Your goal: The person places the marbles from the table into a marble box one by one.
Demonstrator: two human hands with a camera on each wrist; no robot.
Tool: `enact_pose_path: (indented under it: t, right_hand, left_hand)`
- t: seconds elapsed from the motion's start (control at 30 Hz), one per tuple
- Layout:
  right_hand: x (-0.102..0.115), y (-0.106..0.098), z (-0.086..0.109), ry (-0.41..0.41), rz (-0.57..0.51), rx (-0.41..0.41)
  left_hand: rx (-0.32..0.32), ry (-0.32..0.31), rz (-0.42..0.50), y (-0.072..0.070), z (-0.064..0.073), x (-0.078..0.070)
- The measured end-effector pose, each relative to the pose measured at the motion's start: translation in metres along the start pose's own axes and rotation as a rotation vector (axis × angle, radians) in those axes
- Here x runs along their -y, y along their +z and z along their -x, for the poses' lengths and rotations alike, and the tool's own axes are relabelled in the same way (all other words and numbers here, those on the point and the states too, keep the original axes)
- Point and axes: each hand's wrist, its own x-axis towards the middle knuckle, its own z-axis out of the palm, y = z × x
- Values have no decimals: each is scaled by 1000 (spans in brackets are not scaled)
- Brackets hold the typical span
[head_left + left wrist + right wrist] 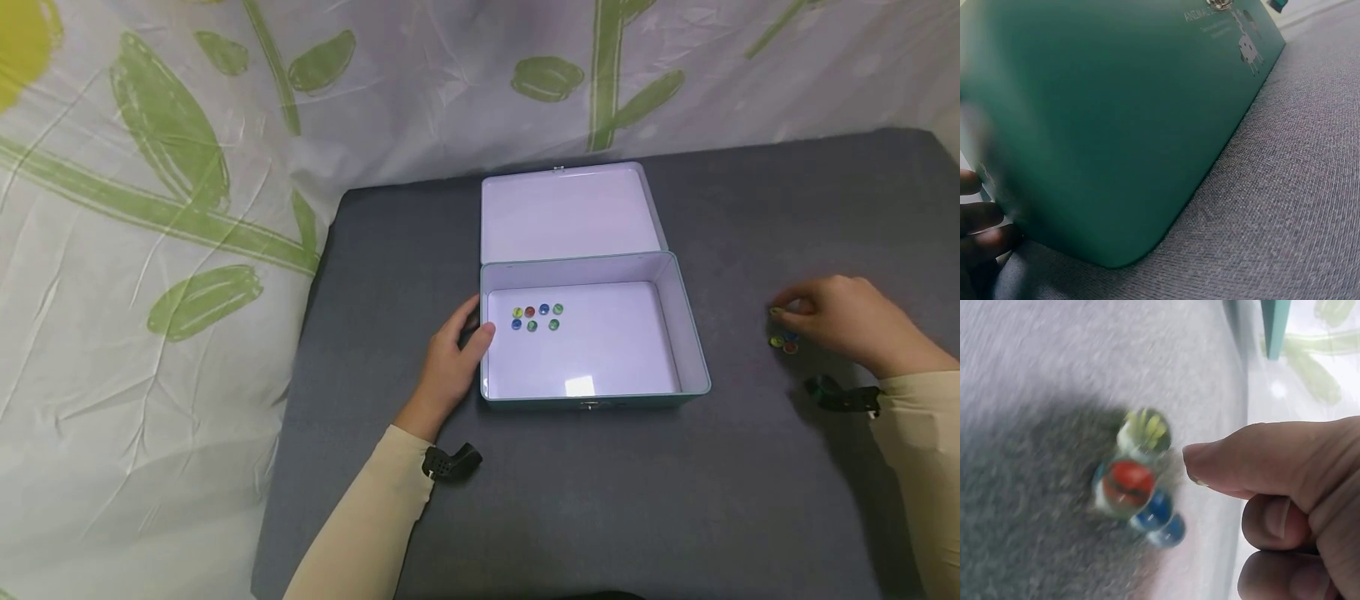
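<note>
A green tin box [686, 333] with a white inside lies with its lid [570, 212] folded back. Several glass marbles [530, 312] in yellow, red, blue and green sit on its floor, toward the back left. At the box's left wall my left hand [447, 362] holds on, thumb over the rim and fingers [982, 219] along the outside. My right hand [851, 321] pinches a small marble [774, 311] between thumb and forefinger, mostly hidden by the thumb in the right wrist view. Just below lie several loose marbles, among them a red one [1127, 486] and a yellow one [1145, 431].
Dark grey cloth [585, 492] covers the table. A white sheet with green leaves [547, 79] hangs behind and to the left. The box's front wall carries a metal clasp [590, 405]. Black bands are on both wrists, the left one [452, 461] over the cloth.
</note>
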Motion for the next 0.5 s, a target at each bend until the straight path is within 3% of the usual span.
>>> enact_pose_path:
  t: [0.5]
  right_hand:
    - [42,-18,5,-93,28,-26]
  left_hand:
    - [-4,2,2,0,0,0]
